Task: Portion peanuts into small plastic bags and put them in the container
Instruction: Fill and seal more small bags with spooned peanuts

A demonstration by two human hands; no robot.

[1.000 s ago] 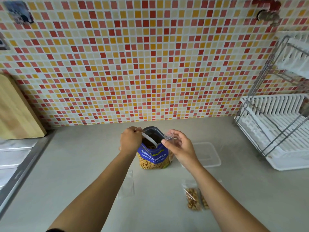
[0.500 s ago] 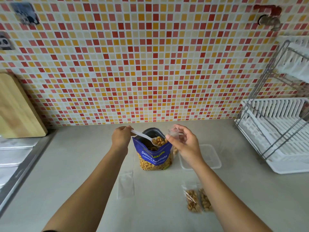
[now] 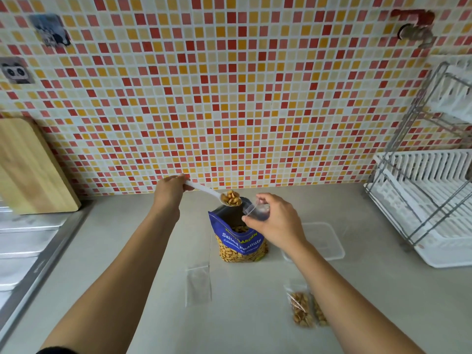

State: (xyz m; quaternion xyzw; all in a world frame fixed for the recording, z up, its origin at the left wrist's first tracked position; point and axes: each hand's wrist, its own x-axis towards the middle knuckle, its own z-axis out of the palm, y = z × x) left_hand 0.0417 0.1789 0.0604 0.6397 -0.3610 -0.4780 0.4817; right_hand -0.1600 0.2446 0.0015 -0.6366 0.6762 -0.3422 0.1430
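A blue bag of salted peanuts stands open on the counter. My left hand grips a white plastic spoon heaped with peanuts, held above the bag's mouth. My right hand pinches a small clear plastic bag open right beside the spoon's bowl. Two filled small bags lie on the counter near my right forearm. An empty small bag lies flat in front of the peanut bag. The clear plastic container sits to the right, partly behind my right hand.
A white dish rack with a wire frame fills the right side. At the left a wooden cutting board leans on the tiled wall above a steel sink drainer.
My left hand lifted the spoon out of the peanut bag, loaded with peanuts, up toward the small bag. My right hand kept the small bag beside the opening.
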